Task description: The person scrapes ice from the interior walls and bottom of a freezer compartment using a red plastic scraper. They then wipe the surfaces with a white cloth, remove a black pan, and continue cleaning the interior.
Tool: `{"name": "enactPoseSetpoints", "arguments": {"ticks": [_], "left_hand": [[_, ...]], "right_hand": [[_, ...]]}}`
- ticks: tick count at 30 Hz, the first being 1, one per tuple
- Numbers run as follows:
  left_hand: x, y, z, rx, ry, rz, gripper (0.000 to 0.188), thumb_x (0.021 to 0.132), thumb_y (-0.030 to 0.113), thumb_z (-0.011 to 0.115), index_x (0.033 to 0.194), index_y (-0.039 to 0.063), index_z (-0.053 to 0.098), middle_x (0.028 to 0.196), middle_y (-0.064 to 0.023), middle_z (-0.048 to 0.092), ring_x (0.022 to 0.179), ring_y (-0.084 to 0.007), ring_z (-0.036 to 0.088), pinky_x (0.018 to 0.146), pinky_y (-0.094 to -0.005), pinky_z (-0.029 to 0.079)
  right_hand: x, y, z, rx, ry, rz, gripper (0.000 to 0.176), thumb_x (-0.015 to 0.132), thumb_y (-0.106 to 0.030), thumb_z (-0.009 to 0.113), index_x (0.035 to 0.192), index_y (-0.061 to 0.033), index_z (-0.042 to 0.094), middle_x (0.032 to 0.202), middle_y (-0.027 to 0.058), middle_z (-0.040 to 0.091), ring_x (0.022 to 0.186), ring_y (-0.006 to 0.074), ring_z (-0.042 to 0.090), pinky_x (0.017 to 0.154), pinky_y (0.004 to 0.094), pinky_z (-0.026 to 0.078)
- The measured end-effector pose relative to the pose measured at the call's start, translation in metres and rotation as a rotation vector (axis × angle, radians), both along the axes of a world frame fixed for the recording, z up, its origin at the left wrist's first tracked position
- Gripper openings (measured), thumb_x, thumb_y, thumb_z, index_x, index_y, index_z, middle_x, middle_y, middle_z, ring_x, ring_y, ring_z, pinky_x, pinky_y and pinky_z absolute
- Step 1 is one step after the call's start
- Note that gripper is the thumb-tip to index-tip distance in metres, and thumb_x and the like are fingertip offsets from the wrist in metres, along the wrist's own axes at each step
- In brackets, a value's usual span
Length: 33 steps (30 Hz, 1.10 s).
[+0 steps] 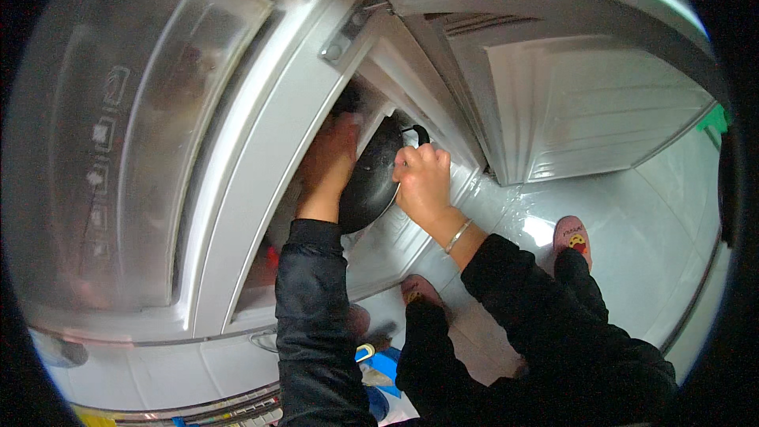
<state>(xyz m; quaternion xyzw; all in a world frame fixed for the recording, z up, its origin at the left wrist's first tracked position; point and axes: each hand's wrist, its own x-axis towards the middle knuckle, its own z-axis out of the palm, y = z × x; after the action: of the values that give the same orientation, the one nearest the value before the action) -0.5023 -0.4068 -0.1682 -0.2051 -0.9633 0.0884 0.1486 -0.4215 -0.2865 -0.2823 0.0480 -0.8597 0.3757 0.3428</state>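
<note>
My right hand (424, 181), with a silver bracelet at the wrist, is closed on the edge or a fitting of a dark round pan or lid (370, 178). A curved black handle (421, 134) shows just beyond the knuckles. My left hand (332, 157) reaches into the lower compartment of a refrigerator, left of the dark pan or lid. Its fingers are blurred and partly hidden in shadow, so what they touch cannot be told. Something red (272, 257) lies deeper in that compartment.
A clear frosted drawer (160, 130) fills the upper compartment at left. Open refrigerator doors (569, 107) stand at right. A metal hinge (347, 32) joins the frame. Pink slippers (572, 240) are on the tiled floor; blue items (386, 367) lie at the bottom.
</note>
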Motion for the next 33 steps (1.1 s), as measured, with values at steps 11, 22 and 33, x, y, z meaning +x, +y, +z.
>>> {"name": "enactPoseSetpoints", "arguments": {"ticks": [11, 22, 33], "left_hand": [[0.098, -0.013, -0.038, 0.224, 0.164, -0.232, 0.025, 0.081, 0.028, 0.067, 0.105, 0.018, 0.066, 0.084, -0.0070, 0.058, 0.070, -0.0249, 0.061, 0.056, -0.0375, 0.050], [0.026, -0.035, -0.115, 0.327, -0.524, 0.278, 0.042, 0.083, 0.006, 0.056, 0.124, 0.013, 0.055, 0.114, -0.0188, 0.062, 0.100, -0.0398, 0.061, 0.088, -0.0468, 0.048], [0.086, 0.006, -0.019, 0.302, 0.109, -0.061, 0.036, 0.079, 0.017, 0.068, 0.113, 0.017, 0.057, 0.089, -0.0135, 0.058, 0.070, -0.0331, 0.064, 0.058, -0.0447, 0.052]], "right_hand": [[0.018, 0.025, 0.029, 0.405, -0.151, 0.135, 0.039, 0.052, -0.034, 0.080, 0.084, -0.0136, 0.070, 0.100, -0.0020, 0.058, 0.091, 0.0206, 0.050, 0.082, 0.0403, 0.035], [0.017, 0.023, 0.026, 0.282, -0.146, 0.224, 0.034, 0.062, -0.015, 0.074, 0.095, -0.0080, 0.067, 0.113, 0.0070, 0.055, 0.103, 0.0274, 0.049, 0.090, 0.0427, 0.035], [0.010, 0.034, 0.038, -0.077, -0.128, 0.153, 0.044, 0.071, -0.005, 0.062, 0.115, -0.0036, 0.057, 0.122, 0.0138, 0.050, 0.112, 0.0343, 0.045, 0.096, 0.0452, 0.036]]}}
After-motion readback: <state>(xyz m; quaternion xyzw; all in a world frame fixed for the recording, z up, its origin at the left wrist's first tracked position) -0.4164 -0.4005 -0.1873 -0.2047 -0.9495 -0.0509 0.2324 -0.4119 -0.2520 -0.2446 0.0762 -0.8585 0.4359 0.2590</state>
